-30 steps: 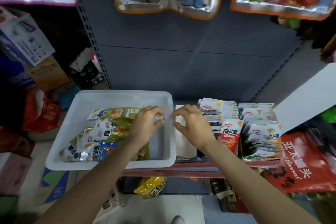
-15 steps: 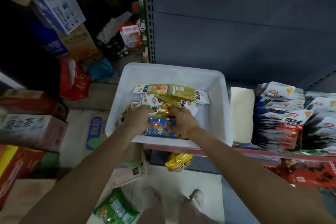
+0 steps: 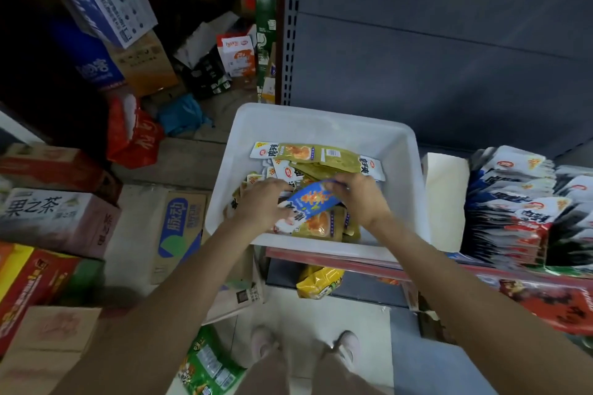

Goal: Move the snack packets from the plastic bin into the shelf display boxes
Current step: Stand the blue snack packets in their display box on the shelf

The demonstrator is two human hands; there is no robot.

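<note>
A white plastic bin [image 3: 324, 123] sits on the shelf edge and holds several olive-green and white snack packets [image 3: 316, 154]. Both my hands are inside it. My right hand [image 3: 361, 199] pinches the upper end of a blue snack packet [image 3: 313, 200], lifted a little above the pile. My left hand [image 3: 261, 204] holds the packet's lower left end, fingers curled over it and the packets beneath. To the right, shelf display boxes [image 3: 513, 202] are packed with upright white, blue and red packets. A pale, mostly bare display box [image 3: 444, 199] stands between bin and full boxes.
Cardboard cartons [image 3: 61, 218] and a red bag [image 3: 134, 135] crowd the floor at left. A yellow packet [image 3: 319, 280] lies on the lower shelf under the bin, a green one [image 3: 208, 365] on the floor by my feet. Grey shelf back panel [image 3: 449, 42] rises behind.
My hands went from the bin's right rim into the bin, and my view swung left and down. The blue packet is now raised and tilted between both hands.
</note>
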